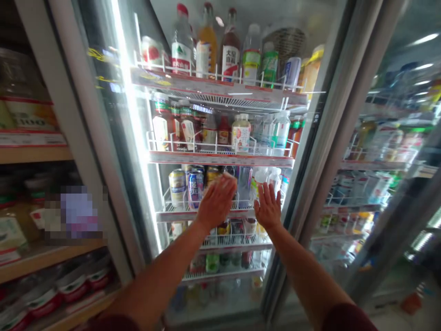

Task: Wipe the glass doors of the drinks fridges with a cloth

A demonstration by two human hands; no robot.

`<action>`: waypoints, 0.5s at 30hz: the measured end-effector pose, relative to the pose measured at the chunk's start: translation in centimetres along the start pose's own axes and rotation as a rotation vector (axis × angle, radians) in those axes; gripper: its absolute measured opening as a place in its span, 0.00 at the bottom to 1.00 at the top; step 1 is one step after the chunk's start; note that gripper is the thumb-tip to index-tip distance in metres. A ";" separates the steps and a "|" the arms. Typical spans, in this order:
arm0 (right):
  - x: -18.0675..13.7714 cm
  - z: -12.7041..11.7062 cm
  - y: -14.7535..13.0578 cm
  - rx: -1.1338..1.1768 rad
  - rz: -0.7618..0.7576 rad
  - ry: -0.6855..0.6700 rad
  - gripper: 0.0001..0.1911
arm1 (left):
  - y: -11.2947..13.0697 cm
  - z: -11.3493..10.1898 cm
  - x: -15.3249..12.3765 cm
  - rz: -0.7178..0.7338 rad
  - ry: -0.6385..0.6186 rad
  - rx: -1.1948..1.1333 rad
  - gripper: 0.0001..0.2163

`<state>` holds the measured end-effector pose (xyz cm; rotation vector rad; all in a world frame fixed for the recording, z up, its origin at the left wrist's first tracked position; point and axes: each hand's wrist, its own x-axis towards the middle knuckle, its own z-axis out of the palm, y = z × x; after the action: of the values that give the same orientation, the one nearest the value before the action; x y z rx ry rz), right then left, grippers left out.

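My left hand (217,201) is raised in front of the middle shelves of a lit drinks fridge (223,160), turned partly sideways, its fingers stretched out and a little blurred. Beside it on the right, my right hand (268,207) has its fingers upright and spread. Neither hand holds anything. Behind the left hand stand drink cans, among them a blue can (195,188) and a pale can (178,186). Bottles behind the right hand are partly covered by it. Whether either hand touches a glass surface I cannot tell.
Upper shelves hold a red-capped bottle (182,43), a dark labelled bottle (230,48) and a pale-yellow bottle (241,133) behind wire rails. A metal door frame (330,147) runs down the right. Wooden shelves (34,154) with jars stand left.
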<state>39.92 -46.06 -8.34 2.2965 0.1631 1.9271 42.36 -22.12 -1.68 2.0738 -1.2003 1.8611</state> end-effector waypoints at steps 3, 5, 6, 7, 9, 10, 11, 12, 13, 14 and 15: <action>0.0 -0.1 0.1 0.005 -0.007 0.002 0.36 | -0.4 -0.3 0.4 0.085 -0.063 -0.007 0.30; 0.0 -0.2 0.1 0.014 -0.003 -0.001 0.36 | -2.7 -1.4 3.2 -0.060 -0.015 0.051 0.31; 0.0 -0.2 0.1 0.019 -0.003 0.004 0.36 | -3.9 -2.0 4.8 -0.147 0.028 0.096 0.31; 0.1 -0.2 0.1 0.025 -0.006 0.014 0.36 | -4.7 -2.4 6.2 -0.210 0.049 0.124 0.32; 0.1 -0.3 0.1 0.028 -0.015 0.033 0.37 | -4.9 -2.6 7.5 -0.281 0.057 0.144 0.33; 0.2 -0.3 0.1 0.026 -0.018 0.041 0.36 | -4.1 -2.3 7.2 -0.266 0.035 0.128 0.32; 0.2 -0.3 0.1 0.023 -0.018 0.043 0.36 | -2.9 -1.8 6.3 -0.218 0.005 0.105 0.32; 0.2 -0.3 0.1 0.022 -0.017 0.040 0.36 | -1.5 -1.1 5.0 -0.139 -0.031 0.077 0.32; 0.2 -0.3 0.1 0.021 -0.014 0.036 0.36 | -0.1 -0.5 3.6 -0.033 -0.066 0.048 0.31; 0.2 -0.3 0.1 0.019 -0.010 0.032 0.36 | 1.0 0.1 2.3 0.081 -0.096 0.019 0.31; 0.1 -0.2 0.1 0.018 -0.009 0.029 0.36 | 1.7 0.5 1.3 0.167 -0.119 -0.011 0.31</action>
<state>39.75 -46.14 -8.18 2.2754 0.1937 1.9639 41.64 -24.15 -1.29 2.1672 -1.4496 1.8139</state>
